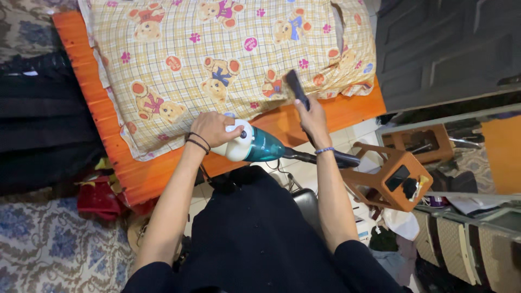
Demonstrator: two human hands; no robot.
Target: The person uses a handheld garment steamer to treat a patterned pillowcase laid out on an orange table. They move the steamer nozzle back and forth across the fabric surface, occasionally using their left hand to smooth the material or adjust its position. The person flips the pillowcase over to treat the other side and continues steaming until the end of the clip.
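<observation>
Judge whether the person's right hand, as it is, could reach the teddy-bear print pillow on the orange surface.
Probably yes: the right hand hovers beside the teddy-bear print pillow, with nothing between them, though it already grips a black nozzle.

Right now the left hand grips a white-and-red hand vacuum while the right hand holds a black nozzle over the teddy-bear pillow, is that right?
Only the colour is wrong. The head view shows the vacuum is white and teal. The left hand grips it, and the right hand holds the black nozzle over the pillow.
</observation>
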